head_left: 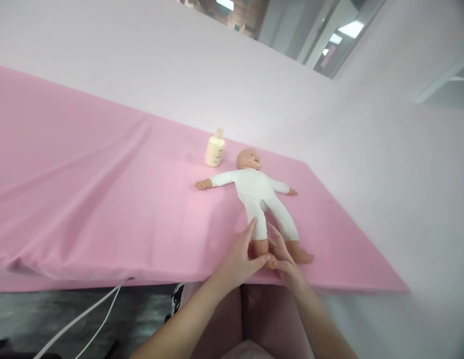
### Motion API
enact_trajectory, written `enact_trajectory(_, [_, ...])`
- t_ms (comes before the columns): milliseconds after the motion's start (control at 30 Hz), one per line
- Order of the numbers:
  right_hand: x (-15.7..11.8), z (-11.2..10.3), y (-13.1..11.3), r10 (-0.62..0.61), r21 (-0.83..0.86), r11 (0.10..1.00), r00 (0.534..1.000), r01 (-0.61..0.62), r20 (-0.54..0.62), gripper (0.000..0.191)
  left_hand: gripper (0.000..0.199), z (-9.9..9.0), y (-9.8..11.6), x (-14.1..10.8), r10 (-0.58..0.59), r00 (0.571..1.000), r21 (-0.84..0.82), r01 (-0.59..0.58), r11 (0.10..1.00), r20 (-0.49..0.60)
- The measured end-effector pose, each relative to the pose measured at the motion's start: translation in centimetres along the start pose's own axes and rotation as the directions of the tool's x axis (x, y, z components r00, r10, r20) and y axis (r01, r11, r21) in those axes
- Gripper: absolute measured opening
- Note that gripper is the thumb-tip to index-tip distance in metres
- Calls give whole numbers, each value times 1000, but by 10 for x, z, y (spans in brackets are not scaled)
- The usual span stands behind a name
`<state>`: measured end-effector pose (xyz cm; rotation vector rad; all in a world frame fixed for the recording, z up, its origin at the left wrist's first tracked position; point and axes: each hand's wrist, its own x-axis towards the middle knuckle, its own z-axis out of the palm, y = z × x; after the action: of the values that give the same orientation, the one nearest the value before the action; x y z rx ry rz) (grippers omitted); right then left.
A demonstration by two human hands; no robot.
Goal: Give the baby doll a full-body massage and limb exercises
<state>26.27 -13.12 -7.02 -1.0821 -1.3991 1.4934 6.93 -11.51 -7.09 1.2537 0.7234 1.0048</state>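
A baby doll (255, 184) with a white cloth body and a bare vinyl head, hands and feet lies on its back, head away from me, arms out to the sides. My left hand (237, 259) cups the left-hand leg from its left side, thumb on the foot (270, 260) and fingers along the white shin. From the other side, my right hand (286, 259) wraps the same lower leg, its thumb also at the foot. The toes are partly hidden by my thumbs. The other leg (284, 219) rests on the pink cover, angled to the right.
A cream pump bottle (215, 149) stands left of the doll's head. The pink-covered table (116, 199) meets a white wall (149, 65) at the back. White cables (84, 314) hang from the front edge at left. A window (292, 30) is above.
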Motion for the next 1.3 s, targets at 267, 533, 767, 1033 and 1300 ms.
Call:
enact_trajectory(267, [1, 8, -12, -5, 9, 1000, 995, 6, -98, 80, 117, 2, 6, -1, 24, 992, 103, -37, 994, 125])
enact_trajectory(533, [4, 17, -7, 22, -60, 997, 962, -39, -271, 67, 95, 1, 4, -4, 63, 985, 252, -102, 962, 159])
enact_trajectory(767, [9, 20, -10, -54, -256, 964, 886, -74, -461, 47, 85, 0, -1, -3, 48, 984, 263, -93, 960, 172])
enact_trajectory(1033, [3, 23, -9, -22, -188, 981, 952, -38, -307, 54, 66, -2, -5, 0, 61, 991, 157, -80, 984, 123])
enact_trajectory(1300, [4, 32, -16, -1, -190, 980, 963, -52, -269, 30, 64, -5, 4, -4, -55, 996, 173, 42, 984, 70])
